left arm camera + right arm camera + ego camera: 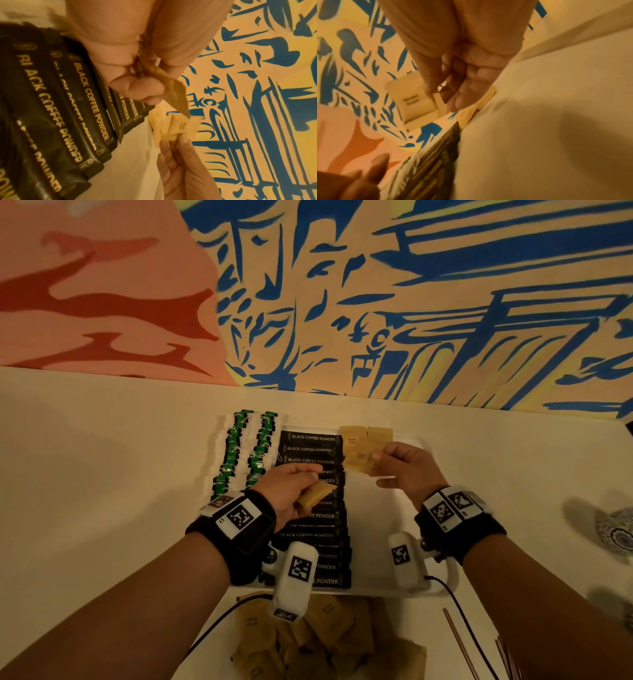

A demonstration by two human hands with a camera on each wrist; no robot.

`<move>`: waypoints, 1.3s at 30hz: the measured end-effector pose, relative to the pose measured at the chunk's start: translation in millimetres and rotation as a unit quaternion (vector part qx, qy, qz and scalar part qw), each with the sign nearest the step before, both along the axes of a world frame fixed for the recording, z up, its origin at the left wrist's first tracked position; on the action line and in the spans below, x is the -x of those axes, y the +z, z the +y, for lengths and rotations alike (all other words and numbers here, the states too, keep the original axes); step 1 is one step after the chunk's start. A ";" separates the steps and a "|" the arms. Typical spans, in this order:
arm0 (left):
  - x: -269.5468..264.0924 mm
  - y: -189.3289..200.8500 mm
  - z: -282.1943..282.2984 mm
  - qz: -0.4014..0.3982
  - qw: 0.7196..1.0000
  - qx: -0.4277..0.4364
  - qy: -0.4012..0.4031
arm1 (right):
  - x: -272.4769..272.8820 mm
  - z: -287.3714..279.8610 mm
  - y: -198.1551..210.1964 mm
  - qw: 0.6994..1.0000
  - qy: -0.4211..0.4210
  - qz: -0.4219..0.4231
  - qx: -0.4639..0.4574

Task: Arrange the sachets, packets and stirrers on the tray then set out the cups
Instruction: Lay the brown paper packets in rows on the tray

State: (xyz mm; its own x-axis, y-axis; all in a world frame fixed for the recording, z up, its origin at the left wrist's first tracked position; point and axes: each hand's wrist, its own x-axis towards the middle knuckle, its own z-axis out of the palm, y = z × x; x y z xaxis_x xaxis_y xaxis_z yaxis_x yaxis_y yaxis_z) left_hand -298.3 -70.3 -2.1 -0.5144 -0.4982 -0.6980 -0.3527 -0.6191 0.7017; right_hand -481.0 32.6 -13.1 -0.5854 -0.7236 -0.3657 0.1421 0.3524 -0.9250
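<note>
at centre frame in the head view the right hand [406,465] pinches a brown sugar sachet [358,460] between thumb and fingers [458,100], holding it over the upper right of the white tray [376,522] beside two sachets already laid there [366,434]. the left hand [291,491], fingers curled, grips a small stack of spare sachets [317,493] above the row of black coffee packets [311,449]. tea bags [246,450] line the tray's left side. likely risk: the light sachet lands skewed or nudges its neighbours, or the left stack slips onto the coffee row. loose sachets [325,642] and stirrers [459,642] wait on the bench [102,460] at lower frame.
</note>
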 end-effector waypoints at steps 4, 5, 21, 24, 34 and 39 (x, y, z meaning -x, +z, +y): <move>0.3 1.2 -2.5 0.003 1.000 -0.009 0.000 | 16.5 -7.6 -15.3 0.995 -0.042 0.039 -0.082; 0.8 1.2 -2.8 0.010 1.000 -0.007 0.001 | 18.7 -9.8 -18.8 0.994 -0.039 0.045 -0.096; 2.9 -6.0 -9.0 0.038 0.997 0.047 0.042 | 17.0 -32.2 -34.6 0.973 -0.031 0.160 -0.165; 3.0 -5.4 -8.6 0.047 0.997 0.036 0.040 | 18.1 -33.1 -35.5 0.968 -0.026 0.175 -0.176; 4.6 -4.5 -6.0 0.054 0.996 0.056 0.033 | 4.0 -27.5 -18.9 0.958 0.034 0.254 -0.131; 9.8 -5.9 -1.3 0.041 0.995 0.093 0.024 | -17.0 -18.9 -6.5 0.953 0.199 0.212 -0.085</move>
